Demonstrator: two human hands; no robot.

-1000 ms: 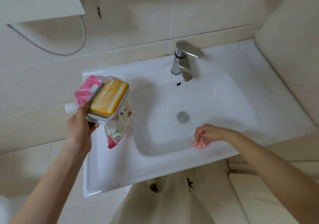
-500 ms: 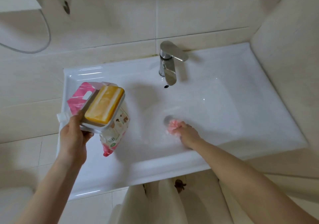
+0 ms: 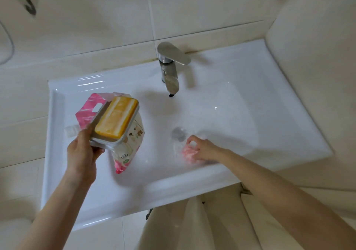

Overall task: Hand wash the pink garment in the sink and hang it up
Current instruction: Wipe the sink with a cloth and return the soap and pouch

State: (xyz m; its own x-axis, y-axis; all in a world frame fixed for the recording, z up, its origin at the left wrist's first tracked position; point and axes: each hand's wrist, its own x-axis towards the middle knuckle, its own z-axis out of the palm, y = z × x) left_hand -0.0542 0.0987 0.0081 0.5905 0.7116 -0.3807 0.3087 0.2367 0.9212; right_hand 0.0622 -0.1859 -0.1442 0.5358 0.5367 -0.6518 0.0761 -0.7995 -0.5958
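While left hand [image 3: 82, 155] grips soap dish [image 3: 108, 141], right hand [image 3: 205, 150] clutches pink garment [image 3: 187, 153].

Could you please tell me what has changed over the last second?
The right hand carried the pink garment from the near rim of the sink down into its basin and holds it beside the drain. The left hand kept gripping the soap dish, with its yellow soap, and the pink pouch above the left side.
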